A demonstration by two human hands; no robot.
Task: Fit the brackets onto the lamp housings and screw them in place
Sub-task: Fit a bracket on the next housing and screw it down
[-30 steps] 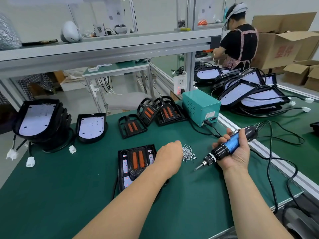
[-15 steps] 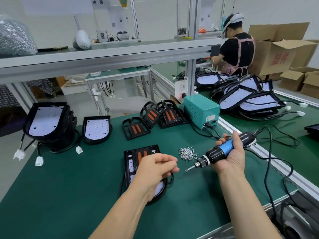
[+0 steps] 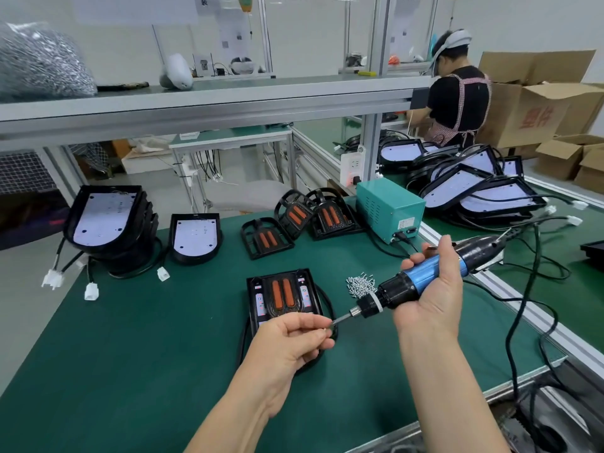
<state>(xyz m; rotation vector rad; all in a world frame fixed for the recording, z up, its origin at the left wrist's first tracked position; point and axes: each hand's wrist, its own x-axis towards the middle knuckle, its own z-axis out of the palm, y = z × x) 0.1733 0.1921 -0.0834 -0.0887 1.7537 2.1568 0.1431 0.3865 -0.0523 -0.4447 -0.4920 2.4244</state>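
Lamp housing lies flat at the centre of the green bench, bracket seated on it. Left hand is over its near edge, thumb and forefinger pinching a small screw at the electric screwdriver tip. Right hand is clamped round the screwdriver's barrel, at 3 o'clock from the housing. Loose screws lie at 2 o'clock, spare brackets at 12.

Green-topped workbench, aluminium shelf above, cardboard boxes far right
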